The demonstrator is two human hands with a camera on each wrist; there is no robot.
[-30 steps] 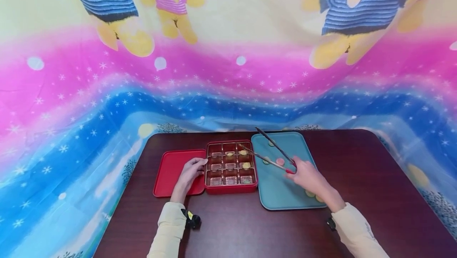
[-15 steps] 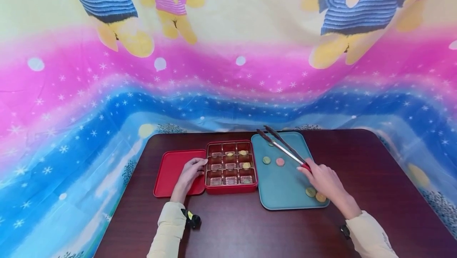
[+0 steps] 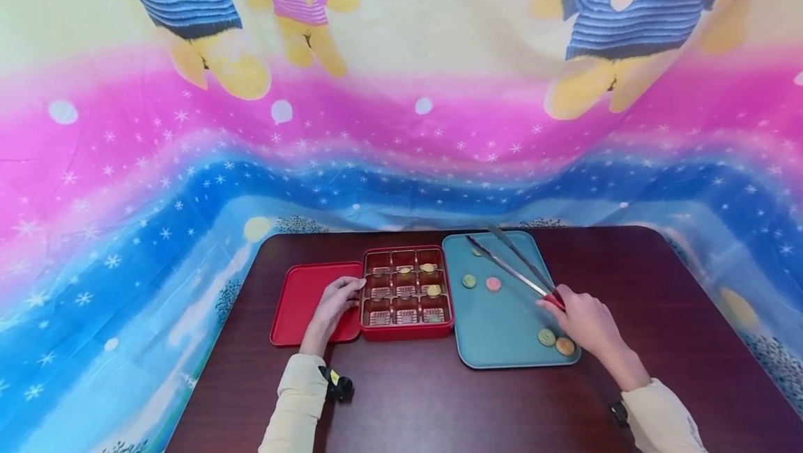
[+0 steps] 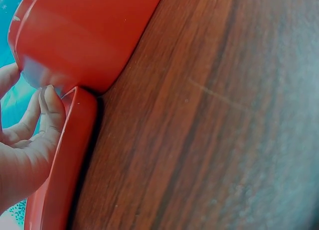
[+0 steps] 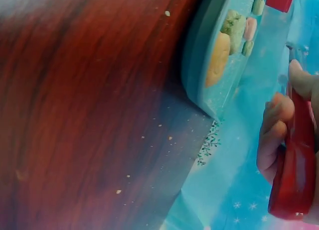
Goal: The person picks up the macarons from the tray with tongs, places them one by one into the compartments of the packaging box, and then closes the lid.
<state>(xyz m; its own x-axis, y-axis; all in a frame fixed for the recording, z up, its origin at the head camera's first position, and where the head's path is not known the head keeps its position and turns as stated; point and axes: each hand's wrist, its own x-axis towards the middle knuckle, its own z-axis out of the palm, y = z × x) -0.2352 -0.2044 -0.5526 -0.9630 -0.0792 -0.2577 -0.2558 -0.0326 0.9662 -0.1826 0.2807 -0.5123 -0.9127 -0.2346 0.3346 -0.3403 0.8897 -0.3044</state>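
Note:
My right hand [image 3: 590, 324] grips a pair of tongs [image 3: 514, 273] by the red handle [image 5: 299, 160]. The metal arms stand apart above the blue-green tray [image 3: 502, 348], with nothing seen between them. On the tray lie a pink cookie [image 3: 493, 284], a green cookie [image 3: 469, 281] and another green cookie [image 3: 546, 336] beside a tan cookie [image 3: 565, 346]. A further cookie at the back is partly hidden by the tongs. My left hand [image 3: 332, 306] touches the left wall of the red compartment box [image 3: 406, 334]; its fingertips rest there. Yellowish cookies [image 3: 433, 290] sit in three of its compartments.
A red lid [image 3: 301, 300] lies flat left of the box, under my left hand. The box stands against the tray's left edge. Behind the dark wooden table [image 3: 401, 397] hangs a printed cloth [image 3: 401, 125]. Small crumbs [image 5: 118, 191] dot the tabletop in the right wrist view.
My right hand has drawn the tongs back from over the box, rightward and toward me, over the tray. The left hand and the box have stayed put.

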